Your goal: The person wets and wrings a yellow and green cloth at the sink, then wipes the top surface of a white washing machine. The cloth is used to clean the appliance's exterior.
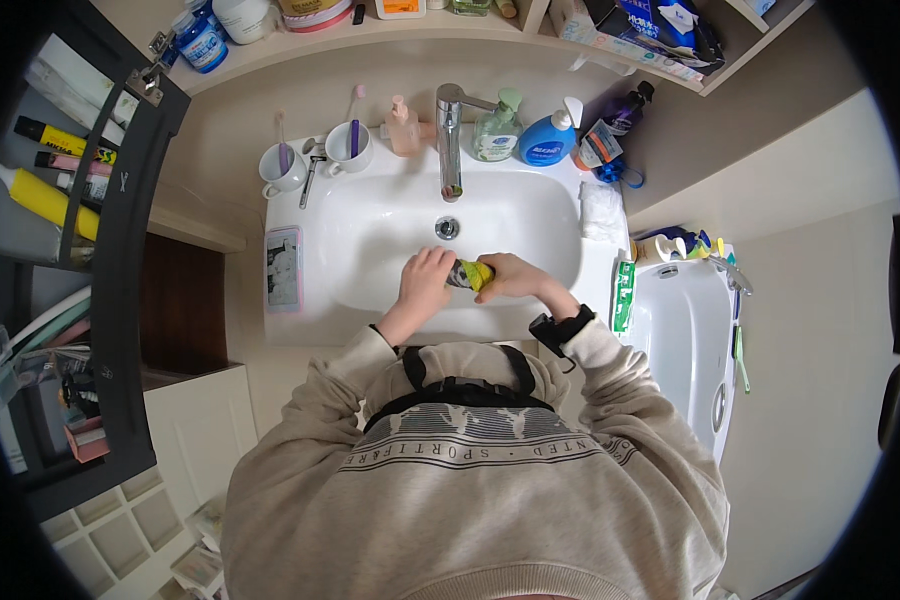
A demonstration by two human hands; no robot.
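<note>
Over the front part of the white washbasin (360,210), my left hand (424,279) and my right hand (516,276) hold a small soft-looking bundle (471,275) between them. It is dark grey and white at its left end and bright yellow at its right end; what exactly it is cannot be made out. My left fingers curl over the grey end, partly hiding it. Around the yellow end, my right thumb and fingers close. Behind the hands lie the metal drain (447,227) and the chrome faucet (450,150), whose lever points right.
Two white mugs (282,171) with toothbrushes, a razor (312,181) and a phone (283,270) line the left rim. Pump bottles (547,139) stand behind; a white cloth (601,210) lies right. An open mirror-cabinet door (120,247) juts in at left, a shelf (420,31) overhead. A bathtub (675,322) adjoins right.
</note>
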